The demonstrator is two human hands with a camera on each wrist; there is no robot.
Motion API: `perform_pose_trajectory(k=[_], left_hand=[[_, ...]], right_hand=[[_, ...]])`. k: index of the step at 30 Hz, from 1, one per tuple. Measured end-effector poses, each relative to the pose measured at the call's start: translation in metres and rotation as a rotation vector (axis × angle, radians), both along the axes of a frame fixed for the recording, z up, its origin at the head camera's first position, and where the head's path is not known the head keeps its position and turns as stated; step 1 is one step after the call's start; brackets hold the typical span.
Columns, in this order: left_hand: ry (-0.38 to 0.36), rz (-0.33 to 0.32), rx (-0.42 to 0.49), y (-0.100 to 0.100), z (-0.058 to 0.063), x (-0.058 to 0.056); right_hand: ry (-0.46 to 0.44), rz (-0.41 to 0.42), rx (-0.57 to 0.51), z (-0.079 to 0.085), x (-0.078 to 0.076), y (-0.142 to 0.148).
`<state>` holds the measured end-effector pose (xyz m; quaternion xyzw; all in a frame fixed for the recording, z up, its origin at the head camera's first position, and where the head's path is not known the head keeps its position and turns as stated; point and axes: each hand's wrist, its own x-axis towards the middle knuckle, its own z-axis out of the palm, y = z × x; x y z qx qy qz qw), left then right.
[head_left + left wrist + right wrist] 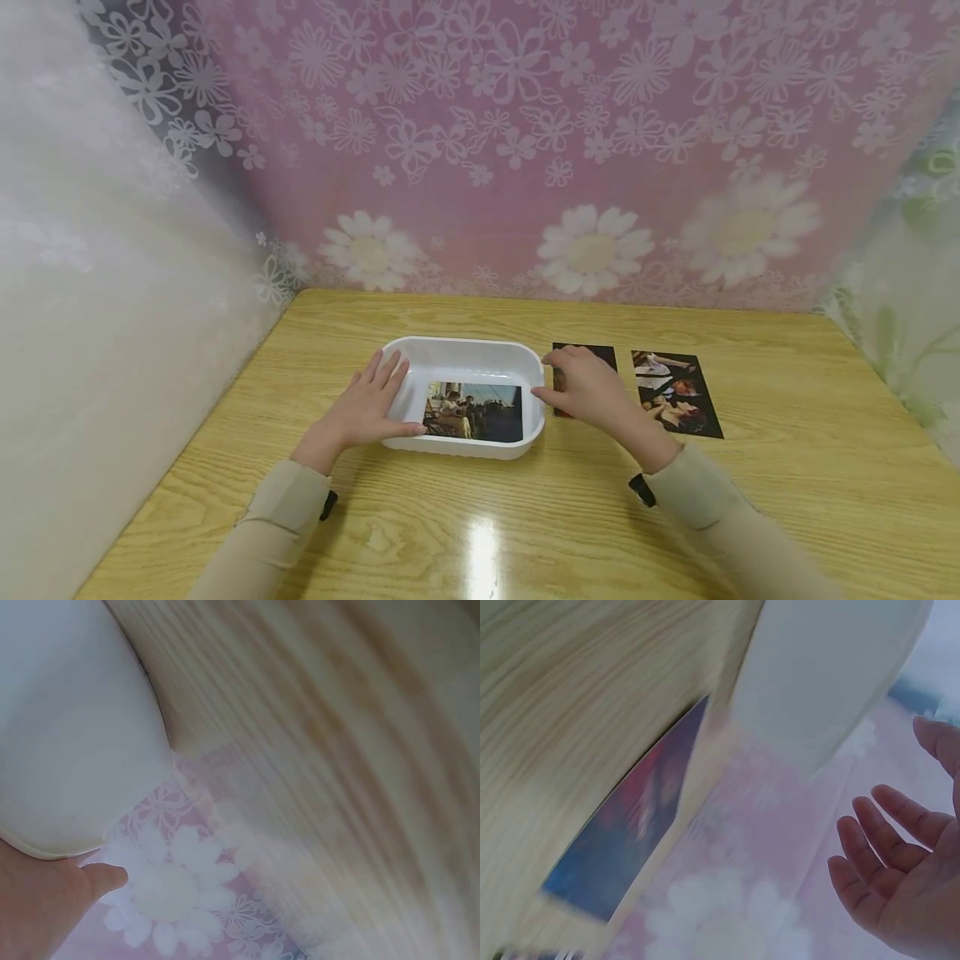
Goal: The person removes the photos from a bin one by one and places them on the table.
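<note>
A white plastic tub (459,448) with rounded corners stands on the table, and a picture card (480,412) of seated figures lies face up in it. My left hand (363,408) rests at the tub's left end, its straight fingers spread over the rim and the thumb along the near edge. At the opposite end is my right hand (588,385), with fingertips right beside the rim. The right wrist view shows that hand's fingers loosely bent with nothing between them. Partly under the right hand in the head view, a dark picture card (602,353) lies on the table.
Farther right lies another picture card (678,393) with figures on a dark ground. The wood-grain table (420,533) backs onto a pink flowered curtain (480,167), and a pale curtain (112,292) hangs along the left side.
</note>
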<state>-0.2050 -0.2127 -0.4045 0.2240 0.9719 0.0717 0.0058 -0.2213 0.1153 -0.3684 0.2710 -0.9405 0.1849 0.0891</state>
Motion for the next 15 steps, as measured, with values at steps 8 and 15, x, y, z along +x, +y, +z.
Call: perform_pose_trajectory(k=[8,15], left_hand=[[0.045,-0.017,-0.031,0.000,-0.003,-0.001],[0.031,0.002,-0.039,0.000,-0.002,-0.001]], right_hand=[[-0.039,0.096,0.112,-0.006,-0.003,-0.040],[-0.081,0.184,0.256,-0.023,-0.009,-0.063]])
